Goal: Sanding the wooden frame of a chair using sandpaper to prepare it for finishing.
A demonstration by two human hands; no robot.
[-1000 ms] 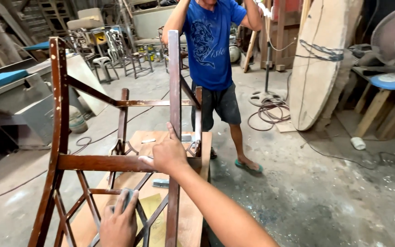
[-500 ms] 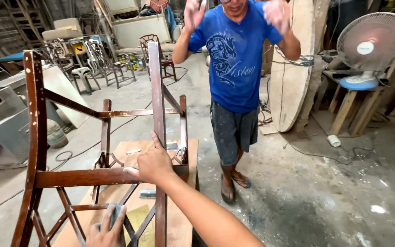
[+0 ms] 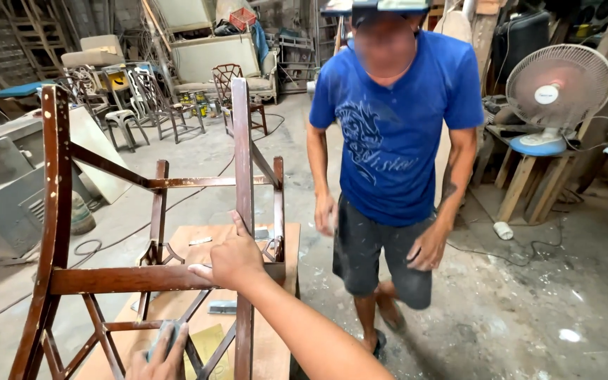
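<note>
We see the right hand (image 3: 235, 257) closed around the dark brown wooden chair frame (image 3: 107, 278), which stands upside down on a low plywood table (image 3: 276, 345). The fingers wrap the joint where the upright leg meets the horizontal rail, and the thumb points up along the leg. The left hand (image 3: 157, 360) is lower, at the bottom edge of the view, and it presses a small grey sanding block (image 3: 165, 336) against the crossed lattice bars of the chair back — its fingers are bent over the block, clamped on it.

Under the left hand, on the table surface, lies a yellowish sheet of sandpaper (image 3: 212, 345). Just below the right hand, between the bars, lies a small flat metal piece (image 3: 221, 307). Above the right grip the chair leg rises straight, and further away from us the other two legs are joined by a thin rail.

To the right of the right hand, across the table corner, another person in a blue printed T-shirt (image 3: 395, 134) and dark shorts stands on the dusty concrete floor (image 3: 515, 309) — both arms hang down. Behind this person, far right, a white electric fan (image 3: 557, 88) stands on a wooden bench.
</note>
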